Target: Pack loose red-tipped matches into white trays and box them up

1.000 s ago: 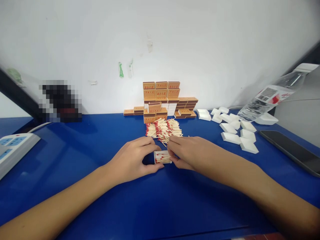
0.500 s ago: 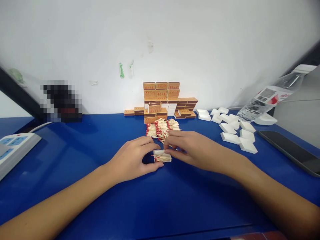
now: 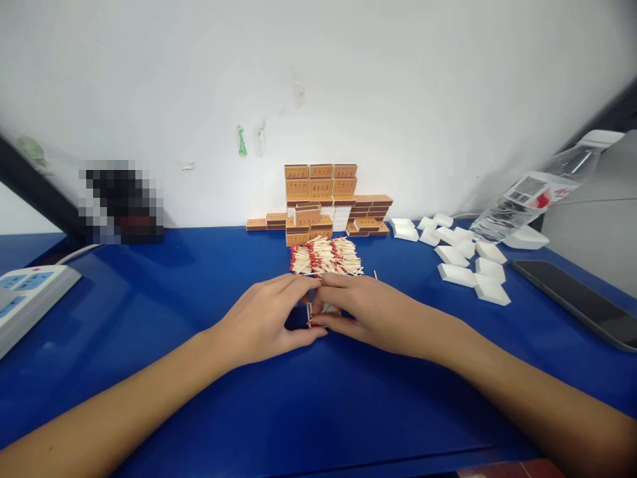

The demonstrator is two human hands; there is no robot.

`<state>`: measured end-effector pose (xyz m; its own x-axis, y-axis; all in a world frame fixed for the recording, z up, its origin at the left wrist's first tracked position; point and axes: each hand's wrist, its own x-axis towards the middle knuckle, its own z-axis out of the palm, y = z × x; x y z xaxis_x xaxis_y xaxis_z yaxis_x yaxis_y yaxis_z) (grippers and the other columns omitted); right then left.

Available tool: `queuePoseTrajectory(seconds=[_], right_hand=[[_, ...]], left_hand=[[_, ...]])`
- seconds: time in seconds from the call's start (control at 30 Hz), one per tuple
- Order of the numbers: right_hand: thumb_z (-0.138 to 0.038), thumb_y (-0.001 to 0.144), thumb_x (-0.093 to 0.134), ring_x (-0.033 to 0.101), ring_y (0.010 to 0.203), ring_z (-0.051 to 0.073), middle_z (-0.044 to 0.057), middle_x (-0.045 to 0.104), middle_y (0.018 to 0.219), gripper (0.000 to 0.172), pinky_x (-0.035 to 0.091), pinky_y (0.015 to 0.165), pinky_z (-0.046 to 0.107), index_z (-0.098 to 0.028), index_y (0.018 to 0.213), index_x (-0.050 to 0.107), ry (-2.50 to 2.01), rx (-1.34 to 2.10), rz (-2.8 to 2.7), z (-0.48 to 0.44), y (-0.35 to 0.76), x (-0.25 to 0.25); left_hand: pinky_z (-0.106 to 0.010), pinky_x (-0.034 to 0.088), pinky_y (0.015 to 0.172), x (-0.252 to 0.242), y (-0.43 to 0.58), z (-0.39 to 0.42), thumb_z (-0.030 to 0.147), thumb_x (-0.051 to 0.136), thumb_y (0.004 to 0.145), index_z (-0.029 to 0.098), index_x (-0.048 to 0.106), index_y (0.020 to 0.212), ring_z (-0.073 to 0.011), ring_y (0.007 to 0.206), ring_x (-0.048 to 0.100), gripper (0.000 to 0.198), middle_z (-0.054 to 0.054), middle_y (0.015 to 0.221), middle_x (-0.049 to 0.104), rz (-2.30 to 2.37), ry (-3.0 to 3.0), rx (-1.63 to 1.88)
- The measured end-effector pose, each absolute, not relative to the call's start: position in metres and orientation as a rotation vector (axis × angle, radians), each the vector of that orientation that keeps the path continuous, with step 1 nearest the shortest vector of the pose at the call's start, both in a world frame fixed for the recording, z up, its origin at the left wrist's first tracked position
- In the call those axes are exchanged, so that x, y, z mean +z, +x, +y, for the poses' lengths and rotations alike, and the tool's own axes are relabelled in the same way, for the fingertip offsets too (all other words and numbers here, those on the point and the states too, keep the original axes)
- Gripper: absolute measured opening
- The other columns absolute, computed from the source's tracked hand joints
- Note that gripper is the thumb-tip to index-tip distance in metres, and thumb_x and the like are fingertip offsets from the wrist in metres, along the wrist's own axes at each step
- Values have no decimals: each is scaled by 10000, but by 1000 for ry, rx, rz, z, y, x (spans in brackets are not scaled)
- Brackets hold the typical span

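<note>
A small white matchbox tray [image 3: 309, 311] rests on the blue tabletop, mostly covered by my fingers. My left hand [image 3: 266, 313] steadies it from the left, thumb along the near side and fingers curled round the far side. Over the tray is my right hand [image 3: 371, 309], its thumb and fingers pinched together on matches inside. A few red match heads show at the tray's left end; the rest is hidden under the right hand. Just beyond both hands lies a pile of loose red-tipped matches [image 3: 326, 255], with a single match [image 3: 375, 274] to its right.
Orange matchboxes [image 3: 321, 188] stand stacked against the wall behind the pile. To the right are several white trays [image 3: 458, 274], a leaning plastic bottle [image 3: 532, 189] and a black phone [image 3: 572, 299]. A power strip [image 3: 30, 299] lies at the left edge.
My right hand has moved slightly left and toward me, its fingers now down over the tray and covering most of the matches. The left hand stays at the tray.
</note>
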<state>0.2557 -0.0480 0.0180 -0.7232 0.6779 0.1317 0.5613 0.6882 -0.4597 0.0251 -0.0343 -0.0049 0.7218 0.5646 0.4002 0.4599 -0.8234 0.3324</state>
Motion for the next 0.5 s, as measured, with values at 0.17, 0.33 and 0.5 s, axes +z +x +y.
queuePoseTrajectory(seconds=[0.17,0.33,0.5], right_hand=[[-175,1033,621,673,956,178,51,688,1118,41,499,815,304,-184,1037,661,-978,634,-2612,-45,256,16],[-253,1058,600,649,897,189,61,688,1053,92,479,787,319,-176,1012,619,-1060,610,-2622,-44,254,14],[-274,1074,568,617,841,177,54,693,1028,135,427,714,300,-188,969,579,-1134,550,-2594,-45,256,19]], left_hand=[[-332,545,743,-4,25,-33,385,771,899,206,571,1193,-194,864,671,399,-7,984,693,845,2688,702],[-335,548,736,-6,23,-29,407,766,899,219,563,1248,-193,858,666,446,-7,984,683,887,2656,685],[-358,564,762,-9,21,-28,441,771,898,238,487,1425,-207,890,676,632,-16,1028,693,904,2653,692]])
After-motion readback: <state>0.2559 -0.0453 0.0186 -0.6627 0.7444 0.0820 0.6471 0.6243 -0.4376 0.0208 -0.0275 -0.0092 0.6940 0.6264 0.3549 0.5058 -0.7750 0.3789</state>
